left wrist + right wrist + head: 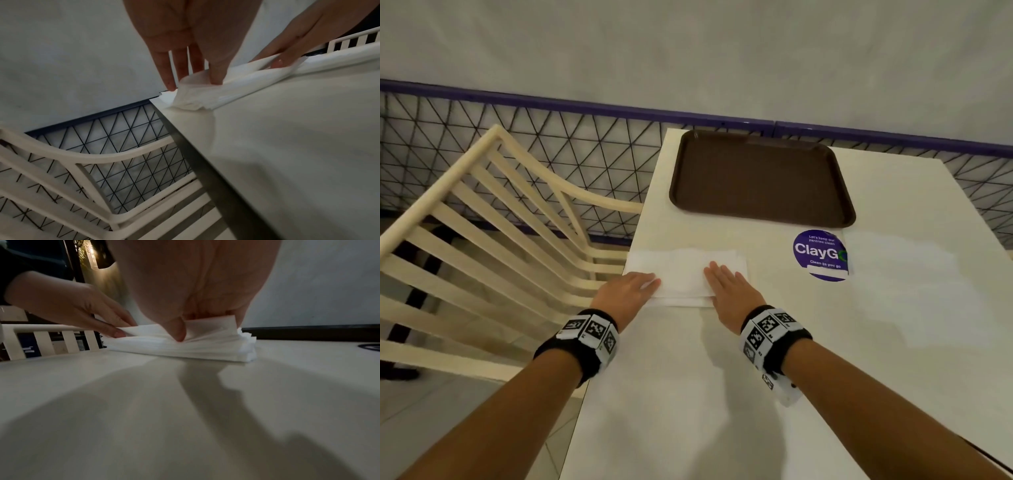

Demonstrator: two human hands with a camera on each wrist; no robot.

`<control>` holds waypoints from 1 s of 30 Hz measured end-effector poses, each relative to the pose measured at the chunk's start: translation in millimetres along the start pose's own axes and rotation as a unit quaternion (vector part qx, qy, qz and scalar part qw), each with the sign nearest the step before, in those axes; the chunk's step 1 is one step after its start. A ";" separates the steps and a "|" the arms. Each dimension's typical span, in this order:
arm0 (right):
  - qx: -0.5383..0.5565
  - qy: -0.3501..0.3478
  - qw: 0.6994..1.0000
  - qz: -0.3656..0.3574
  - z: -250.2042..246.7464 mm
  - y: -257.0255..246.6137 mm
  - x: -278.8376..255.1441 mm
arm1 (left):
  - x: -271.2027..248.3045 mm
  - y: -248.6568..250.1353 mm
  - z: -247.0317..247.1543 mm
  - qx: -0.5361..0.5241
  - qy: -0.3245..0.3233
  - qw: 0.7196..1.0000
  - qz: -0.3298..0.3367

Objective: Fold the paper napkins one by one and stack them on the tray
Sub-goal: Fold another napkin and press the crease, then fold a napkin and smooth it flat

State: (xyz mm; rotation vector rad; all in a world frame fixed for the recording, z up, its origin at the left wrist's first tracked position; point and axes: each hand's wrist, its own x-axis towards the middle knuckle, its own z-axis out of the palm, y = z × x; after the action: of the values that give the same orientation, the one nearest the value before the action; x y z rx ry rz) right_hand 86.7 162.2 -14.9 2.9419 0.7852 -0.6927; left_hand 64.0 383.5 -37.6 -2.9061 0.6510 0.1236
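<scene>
A stack of white paper napkins (685, 274) lies on the white table (722, 394) near its left edge. My left hand (635, 286) is at the stack's left end and pinches the raised edge of the top napkin (144, 331). My right hand (724, 282) lies over the stack's right part, its thumb (176, 332) tucked under the lifted near edge of that napkin. In the left wrist view the left hand (195, 84) curls up the napkin stack's (205, 100) corner. The brown tray (760, 178) sits behind the stack with nothing on it.
A round purple sticker (822, 255) is stuck on the table right of the napkins. A cream slatted chair (493, 240) stands against the table's left edge. A black wire-mesh fence with a purple rail (551, 137) runs behind the table.
</scene>
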 end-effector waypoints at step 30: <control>0.208 0.059 0.904 0.369 59.1 237.6 -172.9 | 74.4 171.3 -65.5 -0.186 0.016 0.973 0.136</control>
State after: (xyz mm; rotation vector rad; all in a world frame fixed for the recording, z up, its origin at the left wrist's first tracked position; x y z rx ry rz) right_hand 41.9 -134.1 -17.4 3.2698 -0.5642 -0.6590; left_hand 60.5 188.2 -5.5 -3.1544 1.1437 0.2593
